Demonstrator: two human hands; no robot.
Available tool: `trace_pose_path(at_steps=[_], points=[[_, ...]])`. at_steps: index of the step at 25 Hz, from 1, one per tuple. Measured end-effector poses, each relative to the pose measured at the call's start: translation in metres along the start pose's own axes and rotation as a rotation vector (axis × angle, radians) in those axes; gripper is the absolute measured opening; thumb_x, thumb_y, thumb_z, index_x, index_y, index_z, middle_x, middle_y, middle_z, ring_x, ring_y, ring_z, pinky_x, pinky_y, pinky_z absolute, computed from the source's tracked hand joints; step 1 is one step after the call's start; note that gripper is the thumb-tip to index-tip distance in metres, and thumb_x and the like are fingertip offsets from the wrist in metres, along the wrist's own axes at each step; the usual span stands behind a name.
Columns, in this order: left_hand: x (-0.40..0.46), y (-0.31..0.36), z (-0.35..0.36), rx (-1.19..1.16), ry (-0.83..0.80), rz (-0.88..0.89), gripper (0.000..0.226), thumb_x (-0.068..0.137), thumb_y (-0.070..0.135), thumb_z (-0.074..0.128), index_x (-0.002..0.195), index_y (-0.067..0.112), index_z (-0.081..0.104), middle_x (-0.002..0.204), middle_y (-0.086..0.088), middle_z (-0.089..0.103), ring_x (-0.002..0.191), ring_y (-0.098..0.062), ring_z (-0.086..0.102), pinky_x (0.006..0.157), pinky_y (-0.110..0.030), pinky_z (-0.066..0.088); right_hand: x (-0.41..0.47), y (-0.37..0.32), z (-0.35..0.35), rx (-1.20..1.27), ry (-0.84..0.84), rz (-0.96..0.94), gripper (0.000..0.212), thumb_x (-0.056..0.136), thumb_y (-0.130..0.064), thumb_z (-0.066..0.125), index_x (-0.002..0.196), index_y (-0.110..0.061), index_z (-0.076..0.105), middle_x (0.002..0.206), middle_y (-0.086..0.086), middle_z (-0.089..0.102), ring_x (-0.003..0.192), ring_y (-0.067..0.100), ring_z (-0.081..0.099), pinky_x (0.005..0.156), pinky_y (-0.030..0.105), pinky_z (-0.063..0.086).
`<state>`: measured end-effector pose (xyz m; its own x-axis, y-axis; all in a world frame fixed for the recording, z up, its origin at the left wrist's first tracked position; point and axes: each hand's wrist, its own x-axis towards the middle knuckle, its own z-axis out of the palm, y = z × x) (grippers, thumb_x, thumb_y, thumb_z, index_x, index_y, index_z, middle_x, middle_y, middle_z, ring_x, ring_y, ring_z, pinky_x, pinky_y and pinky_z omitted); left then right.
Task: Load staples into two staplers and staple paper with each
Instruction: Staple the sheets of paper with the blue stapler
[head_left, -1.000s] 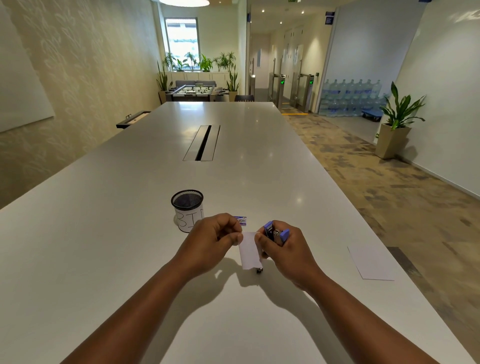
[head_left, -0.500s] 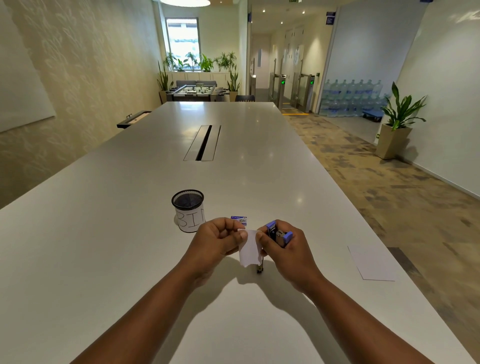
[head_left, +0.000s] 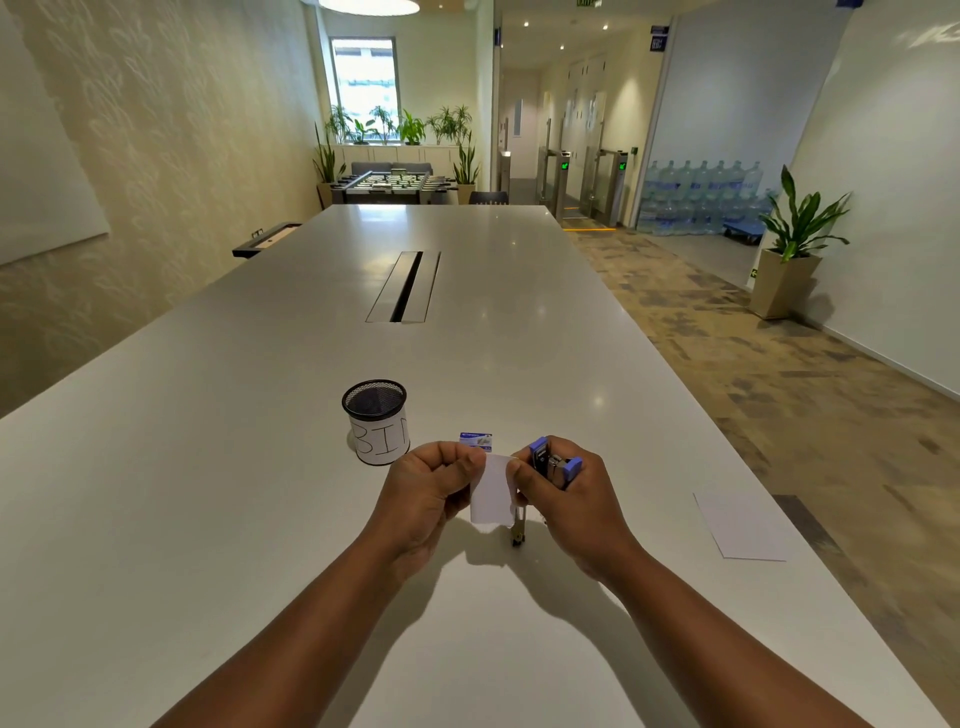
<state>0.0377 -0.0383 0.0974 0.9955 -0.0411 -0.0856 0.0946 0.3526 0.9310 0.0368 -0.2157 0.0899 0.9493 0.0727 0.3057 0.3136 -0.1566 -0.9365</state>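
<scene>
Paper slip (head_left: 491, 488) has risen, pinched between both hands beside stapler (head_left: 551, 462).

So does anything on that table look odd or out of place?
Only slightly: a loose paper sheet lies askew near the table's right edge. The mesh cup labelled BIN stands upright, and nothing looks spilled or damaged.

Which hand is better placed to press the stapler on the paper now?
Probably the right hand: it already holds the stapler, while the left hand pinches the paper.
</scene>
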Motion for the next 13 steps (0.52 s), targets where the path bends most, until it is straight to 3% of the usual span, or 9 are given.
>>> trace_pose_path(at_steps=[4,8,11,13], points=[[0.0011,-0.0064,0.0042,0.102,0.038,0.038,0.032,0.082,0.032,0.072,0.099,0.006,0.068,0.101,-0.016,0.077,0.091,-0.031,0.073,0.086,-0.047,0.061,0.0008,-0.0017,0.0040,0.023,-0.012,0.007,0.019,0.098,-0.017,0.066,0.089,0.000,0.065,0.082,0.018,0.067,0.071,0.022,0.065,0.070,0.046,0.060],[-0.0005,-0.0067,0.0018,0.185,-0.057,0.040,0.021,0.093,0.027,0.063,0.104,0.010,0.068,0.107,-0.014,0.077,0.099,-0.034,0.072,0.093,-0.055,0.057,0.0011,0.0008,0.0041,0.038,0.007,0.028,0.018,0.098,-0.017,0.066,0.087,-0.002,0.065,0.082,0.021,0.067,0.075,0.036,0.067,0.071,0.053,0.060],[-0.0002,-0.0053,-0.0017,0.208,-0.123,0.035,0.016,0.095,0.023,0.063,0.098,0.008,0.068,0.104,-0.016,0.076,0.093,-0.033,0.072,0.089,-0.048,0.058,0.0012,0.0030,0.0020,0.004,0.001,0.035,0.017,0.097,-0.018,0.067,0.085,-0.005,0.065,0.080,0.021,0.067,0.075,0.038,0.068,0.070,0.053,0.061],[-0.0005,-0.0093,-0.0019,0.397,-0.061,0.111,0.014,0.100,0.022,0.061,0.092,0.012,0.067,0.088,-0.010,0.074,0.080,-0.021,0.069,0.078,-0.038,0.059,-0.0007,0.0031,0.0045,0.015,-0.018,0.053,0.016,0.096,-0.013,0.067,0.084,-0.003,0.065,0.078,0.021,0.067,0.069,0.028,0.068,0.064,0.041,0.060]])
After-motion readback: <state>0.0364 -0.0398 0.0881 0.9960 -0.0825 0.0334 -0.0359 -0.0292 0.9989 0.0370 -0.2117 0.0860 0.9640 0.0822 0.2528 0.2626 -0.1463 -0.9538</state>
